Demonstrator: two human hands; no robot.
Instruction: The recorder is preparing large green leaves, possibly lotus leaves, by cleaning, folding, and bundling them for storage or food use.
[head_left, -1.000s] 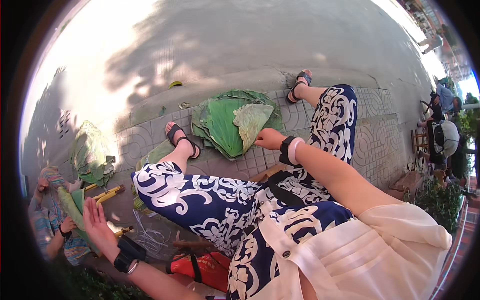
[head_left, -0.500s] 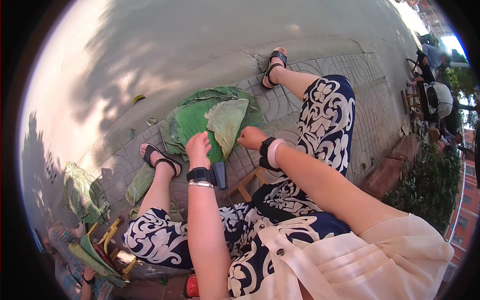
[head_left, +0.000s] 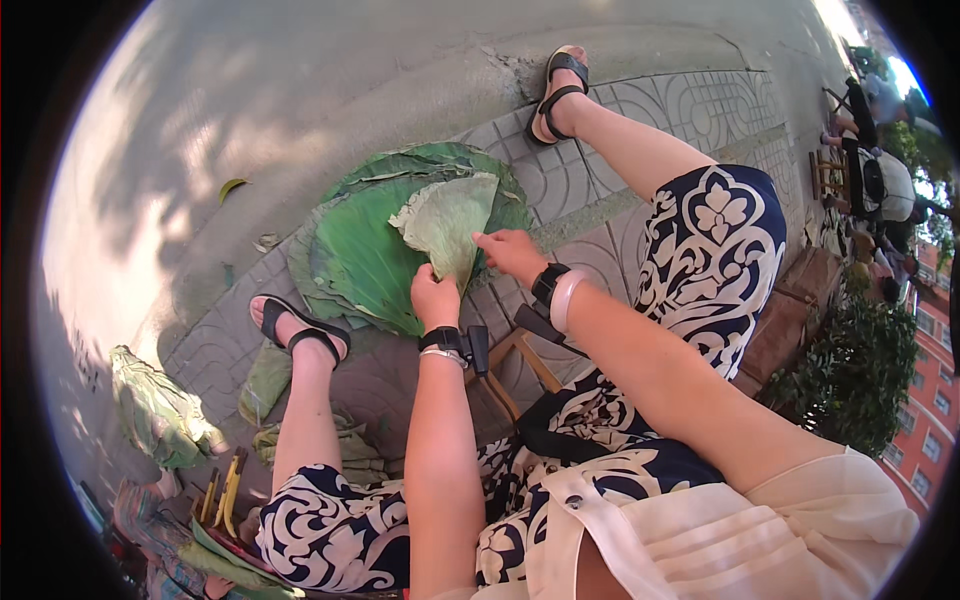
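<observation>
Near the centre of the frame, the person's left hand [head_left: 436,302] and right hand [head_left: 512,256] pinch a pale leaf [head_left: 452,216] by its lower and right edges, over stacked green leaves [head_left: 362,252] on paving [head_left: 690,108].

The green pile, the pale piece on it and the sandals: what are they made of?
Green pile: likely large leaves, matte, with ribs fanning out. Pale piece: probably dried leaf, dull, with a ragged edge. Sandals: leather or synthetic, unclear; smooth dark straps.
</observation>
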